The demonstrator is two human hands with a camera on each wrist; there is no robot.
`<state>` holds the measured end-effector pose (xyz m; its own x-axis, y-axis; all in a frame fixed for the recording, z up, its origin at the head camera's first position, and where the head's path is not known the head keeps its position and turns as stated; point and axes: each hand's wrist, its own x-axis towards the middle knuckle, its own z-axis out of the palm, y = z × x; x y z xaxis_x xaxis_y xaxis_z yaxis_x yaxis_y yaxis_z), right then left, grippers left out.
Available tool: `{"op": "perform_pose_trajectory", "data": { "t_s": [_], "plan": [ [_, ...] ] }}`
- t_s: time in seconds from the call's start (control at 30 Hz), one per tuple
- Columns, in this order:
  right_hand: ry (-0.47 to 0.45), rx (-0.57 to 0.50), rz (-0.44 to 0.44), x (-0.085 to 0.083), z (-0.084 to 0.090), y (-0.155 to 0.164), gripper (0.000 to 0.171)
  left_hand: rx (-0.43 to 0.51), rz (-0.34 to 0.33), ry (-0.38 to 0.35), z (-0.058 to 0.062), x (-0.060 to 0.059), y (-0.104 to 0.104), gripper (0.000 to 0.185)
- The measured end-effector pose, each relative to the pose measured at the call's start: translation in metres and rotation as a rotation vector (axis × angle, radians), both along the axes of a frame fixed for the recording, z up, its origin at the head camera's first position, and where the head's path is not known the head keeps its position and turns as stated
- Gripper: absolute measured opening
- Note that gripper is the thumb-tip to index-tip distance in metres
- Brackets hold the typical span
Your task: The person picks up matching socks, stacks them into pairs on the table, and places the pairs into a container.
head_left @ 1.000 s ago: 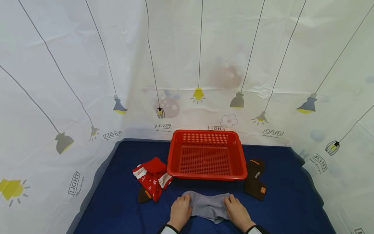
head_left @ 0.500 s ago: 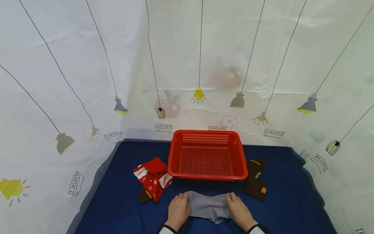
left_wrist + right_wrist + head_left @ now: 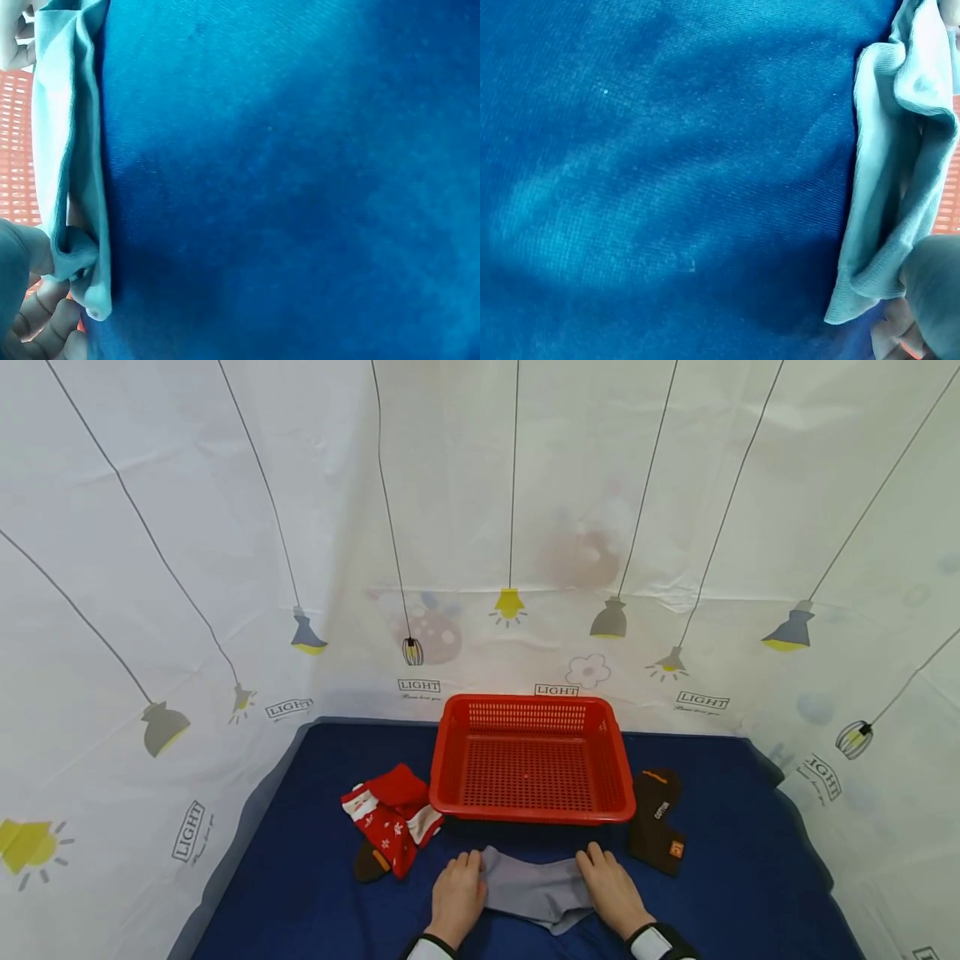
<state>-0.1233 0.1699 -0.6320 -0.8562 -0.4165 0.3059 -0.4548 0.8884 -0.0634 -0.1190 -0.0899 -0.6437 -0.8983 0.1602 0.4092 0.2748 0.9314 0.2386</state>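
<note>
A grey sock [image 3: 534,889] lies stretched sideways on the blue cloth [image 3: 300,877], just in front of a red basket [image 3: 532,814]. My left hand [image 3: 459,893] pinches its left end and my right hand [image 3: 609,887] pinches its right end. The left wrist view shows the grey sock [image 3: 67,142] folded lengthwise, with the end caught between thumb and fingers [image 3: 41,322]. In the right wrist view the sock [image 3: 900,172] bunches at its end, held between my thumb and fingers [image 3: 894,334] at the lower right.
The empty red basket has red patterned socks [image 3: 386,814] on its left, partly covering a brown sock [image 3: 367,862]. A dark brown sock [image 3: 656,822] lies on its right. White curtains [image 3: 225,568] printed with lamps wall in the blue surface on three sides.
Both hands have crept slightly forward toward the basket with the grey sock, which now lies a little flatter between them.
</note>
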Motion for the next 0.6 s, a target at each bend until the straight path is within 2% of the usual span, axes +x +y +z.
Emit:
{"op": "perform_pose_trajectory", "data": {
  "t_s": [0.17, 0.27, 0.4, 0.6],
  "plan": [
    [0.017, -0.006, -0.005, -0.0008, -0.0032, 0.0000, 0.024, -0.007, 0.026, -0.059, -0.0022, -0.0002, -0.0001, 0.027],
    [0.001, -0.005, -0.016, -0.0010, -0.0045, 0.0013, 0.025, -0.002, 0.034, -0.107, 0.0002, -0.0002, -0.0004, 0.024],
    [-0.017, -0.031, -0.038, 0.0000, -0.0045, 0.0033, 0.026, 0.010, 0.040, -0.126, 0.0050, -0.0002, -0.0014, 0.019],
    [-0.140, -0.068, -0.058, 0.0088, -0.0032, 0.0045, 0.022, 0.010, 0.034, -0.123, 0.0062, -0.0012, -0.0023, 0.020]
  ]
}}
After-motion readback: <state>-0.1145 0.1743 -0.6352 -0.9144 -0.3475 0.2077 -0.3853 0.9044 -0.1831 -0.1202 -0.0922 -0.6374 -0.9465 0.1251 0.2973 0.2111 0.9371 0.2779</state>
